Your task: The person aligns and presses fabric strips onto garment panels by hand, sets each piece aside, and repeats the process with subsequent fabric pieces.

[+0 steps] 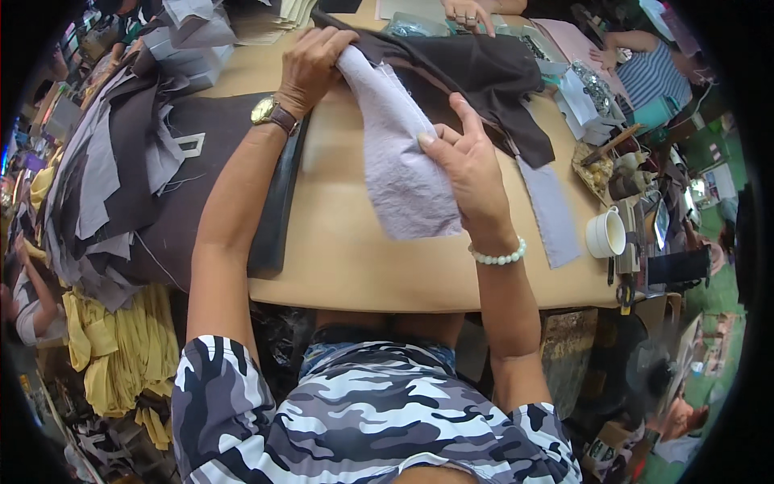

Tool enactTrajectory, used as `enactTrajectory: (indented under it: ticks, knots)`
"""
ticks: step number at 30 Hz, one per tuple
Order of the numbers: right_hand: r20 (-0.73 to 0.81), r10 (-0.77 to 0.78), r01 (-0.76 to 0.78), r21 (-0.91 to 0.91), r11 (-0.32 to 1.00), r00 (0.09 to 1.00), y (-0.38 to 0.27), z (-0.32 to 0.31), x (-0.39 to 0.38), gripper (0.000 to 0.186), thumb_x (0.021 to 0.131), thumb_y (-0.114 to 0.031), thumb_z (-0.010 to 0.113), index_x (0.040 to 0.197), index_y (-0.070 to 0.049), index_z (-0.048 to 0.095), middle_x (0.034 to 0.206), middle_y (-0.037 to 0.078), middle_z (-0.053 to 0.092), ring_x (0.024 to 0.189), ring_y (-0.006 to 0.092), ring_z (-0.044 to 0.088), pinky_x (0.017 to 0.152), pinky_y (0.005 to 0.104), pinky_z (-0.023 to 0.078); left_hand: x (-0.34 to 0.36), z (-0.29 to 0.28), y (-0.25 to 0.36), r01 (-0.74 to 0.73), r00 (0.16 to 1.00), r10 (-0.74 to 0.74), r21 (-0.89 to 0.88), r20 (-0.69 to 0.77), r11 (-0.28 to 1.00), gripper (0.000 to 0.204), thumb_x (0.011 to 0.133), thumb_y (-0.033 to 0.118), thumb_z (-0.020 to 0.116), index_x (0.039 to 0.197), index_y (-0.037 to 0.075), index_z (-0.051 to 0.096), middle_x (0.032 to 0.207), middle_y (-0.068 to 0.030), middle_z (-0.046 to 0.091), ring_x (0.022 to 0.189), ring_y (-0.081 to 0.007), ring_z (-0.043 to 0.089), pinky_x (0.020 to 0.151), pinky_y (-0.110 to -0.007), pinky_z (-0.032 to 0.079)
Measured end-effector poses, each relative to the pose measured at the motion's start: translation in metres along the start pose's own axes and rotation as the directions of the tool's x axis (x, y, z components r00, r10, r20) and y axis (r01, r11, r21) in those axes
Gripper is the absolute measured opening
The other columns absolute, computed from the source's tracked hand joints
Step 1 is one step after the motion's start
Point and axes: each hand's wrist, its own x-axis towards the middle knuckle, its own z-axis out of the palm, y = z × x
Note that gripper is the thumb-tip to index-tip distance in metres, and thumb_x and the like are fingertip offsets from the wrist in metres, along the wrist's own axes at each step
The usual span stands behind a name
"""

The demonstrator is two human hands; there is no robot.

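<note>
My left hand (313,71), with a watch (272,114) on its wrist, is closed on the upper edge of a dark brown cloth piece (484,77) and a pale lilac-grey cloth flap (403,165) joined to it. The flap hangs toward me above the table. My right hand (472,165), wearing a bead bracelet (498,254), pinches the flap's right edge between thumb and fingers, its index finger stretched up along the dark cloth. Beneath my right hand's side, a second pale strip (550,211) hangs from the dark cloth onto the table.
Stacked dark and grey cloth pieces (121,161) lie at the left, above yellow cloth (113,347). On the right stand a white cup (605,234), thread spools (625,184) and a box of small metal parts (588,101). Another person's hand (469,14) rests across the table (363,278).
</note>
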Motion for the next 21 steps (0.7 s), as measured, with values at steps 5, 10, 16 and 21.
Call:
enactTrajectory:
  ticks: [5, 10, 16, 21]
  knots:
    - [-0.104, 0.027, -0.084, -0.597, 0.798, 0.994, 0.047, -0.025, -0.040, 0.076, 0.083, 0.000, 0.056, 0.142, 0.006, 0.009, 0.076, 0.011, 0.061, 0.069, 0.0112, 0.057, 0.063, 0.0263, 0.046, -0.047, 0.020, 0.008, -0.275, 0.910, 0.239, 0.060, 0.339, 0.960, 0.005, 0.076, 0.009, 0.054, 0.081, 0.012, 0.055, 0.077, -0.0024, 0.054, 0.075, -0.0195, 0.057, 0.074, -0.031, 0.045]
    - [-0.189, 0.087, -0.199, -0.735, 0.648, 0.978, 0.070, -0.013, -0.090, 0.073, 0.081, -0.006, 0.060, 0.140, 0.006, 0.018, 0.062, 0.010, 0.057, 0.054, 0.0196, 0.056, 0.056, 0.0319, 0.045, -0.055, 0.007, 0.013, 0.039, 0.623, 0.057, -0.105, 0.780, 0.994, 0.037, 0.073, 0.006, 0.056, 0.110, 0.003, 0.056, 0.100, -0.0128, 0.058, 0.095, -0.0301, 0.058, 0.080, -0.039, 0.046]
    - [-0.112, -0.097, -0.059, -0.897, 0.438, 0.989, 0.085, 0.002, -0.101, 0.071, 0.081, -0.009, 0.063, 0.139, 0.006, 0.025, 0.057, 0.008, 0.057, 0.048, 0.0185, 0.055, 0.052, 0.0287, 0.043, 0.000, -0.060, 0.036, 0.374, 0.234, -0.213, 0.114, 0.949, 0.921, 0.070, 0.065, 0.000, 0.048, 0.134, 0.007, 0.043, 0.103, -0.0201, 0.063, 0.092, -0.0367, 0.060, 0.078, -0.040, 0.048]
    - [-0.114, -0.099, -0.061, -0.902, 0.427, 0.989, 0.087, -0.001, -0.103, 0.073, 0.079, -0.012, 0.065, 0.139, 0.002, 0.027, 0.058, 0.006, 0.056, 0.048, 0.0257, 0.056, 0.050, 0.0368, 0.044, -0.020, -0.072, 0.078, 0.379, 0.732, -0.142, -0.225, 0.666, 0.898, 0.028, 0.073, 0.005, 0.060, 0.099, 0.007, 0.068, 0.089, -0.0100, 0.064, 0.079, -0.0286, 0.061, 0.074, -0.036, 0.049]
